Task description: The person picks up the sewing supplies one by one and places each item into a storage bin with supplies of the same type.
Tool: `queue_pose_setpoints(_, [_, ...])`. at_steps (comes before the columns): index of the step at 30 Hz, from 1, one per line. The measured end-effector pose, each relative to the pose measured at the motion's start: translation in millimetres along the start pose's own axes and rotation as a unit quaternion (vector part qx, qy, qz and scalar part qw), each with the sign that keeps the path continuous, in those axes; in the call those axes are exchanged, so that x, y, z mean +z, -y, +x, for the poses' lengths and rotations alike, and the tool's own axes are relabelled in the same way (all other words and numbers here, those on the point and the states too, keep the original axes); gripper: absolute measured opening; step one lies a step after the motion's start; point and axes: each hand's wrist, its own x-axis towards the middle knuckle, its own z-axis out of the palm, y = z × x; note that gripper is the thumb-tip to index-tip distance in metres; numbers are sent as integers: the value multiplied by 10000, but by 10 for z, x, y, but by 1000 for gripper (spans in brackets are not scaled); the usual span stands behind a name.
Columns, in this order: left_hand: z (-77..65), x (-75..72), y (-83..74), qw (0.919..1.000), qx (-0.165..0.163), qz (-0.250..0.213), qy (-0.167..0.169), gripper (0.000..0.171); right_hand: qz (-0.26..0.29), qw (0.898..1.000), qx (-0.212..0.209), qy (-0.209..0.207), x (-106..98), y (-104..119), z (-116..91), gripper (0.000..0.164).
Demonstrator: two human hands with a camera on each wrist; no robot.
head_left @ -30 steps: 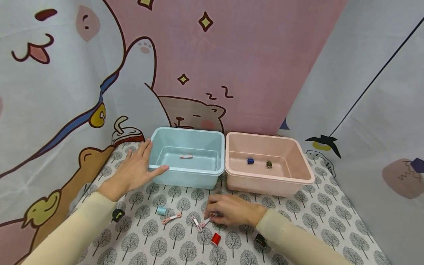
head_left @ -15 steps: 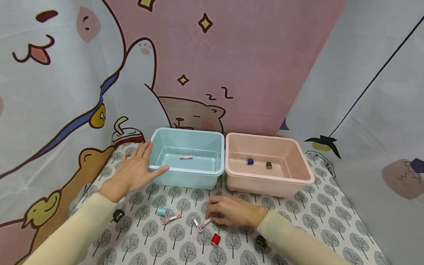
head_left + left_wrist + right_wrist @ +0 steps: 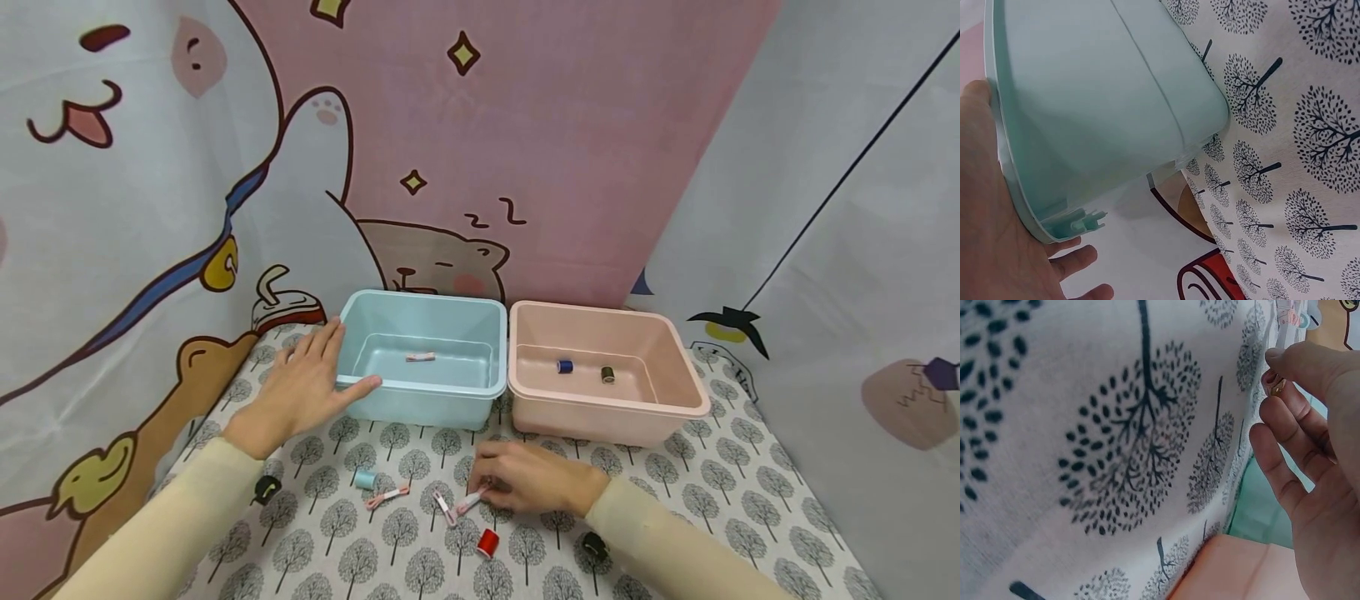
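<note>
My left hand [image 3: 296, 392] rests on the left rim of the light blue bin [image 3: 427, 404], fingers straight and spread. In the left wrist view its fingers reach past the rim. Low over the cloth, my right hand [image 3: 517, 479] pinches a small folded tape measure [image 3: 470, 501], pinkish white, between thumb and fingertips. A brass-coloured end [image 3: 1277, 387] shows at the fingers in the right wrist view. Beside it lies a second folded tape measure [image 3: 445, 508]. A third, pink tape measure [image 3: 387, 497] lies further left by a light blue thread spool [image 3: 365, 479]. Nearer me lies a red thread spool [image 3: 488, 543].
Right of the blue bin stands a pink bin [image 3: 607, 417], holding a blue spool [image 3: 565, 366] and a dark green spool [image 3: 607, 374]. Another folded tape measure [image 3: 420, 357] lies inside the blue bin. A printed curtain [image 3: 570, 150] hangs behind the tree-patterned cloth [image 3: 405, 558].
The tape measure at my right fingertips shows a little more now, tilting up slightly. My right hand has shifted barely to the right; the left hand stays on the bin rim.
</note>
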Motion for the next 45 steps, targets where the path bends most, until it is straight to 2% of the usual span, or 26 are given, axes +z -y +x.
queue_pose_setpoints(10, [-4, -18, 4, 9998, 173, -8, -78, 122, -277, 9990, -28, -361, -110, 44, -46, 18])
queue_pose_setpoints(19, [-9, -13, 4, 9999, 122, -60, -63, 123, -423, 9959, -347, -715, -236, 77, -84, 21])
queue_pose_setpoints(28, [-12, -5, 4, 9999, -34, -31, -113, 129, -371, 9947, -451, -843, -402, 157, -122, 20])
queue_pose_setpoints(35, [-7, -16, -12, 10000, -75, 22, -53, 130, -521, 9889, -786, -1147, -525, 226, -158, 19])
queue_pose_setpoints(45, [-13, -23, -21, 10000, -82, -2, -22, 129, -596, 9838, -970, -1383, -674, 245, -151, 20])
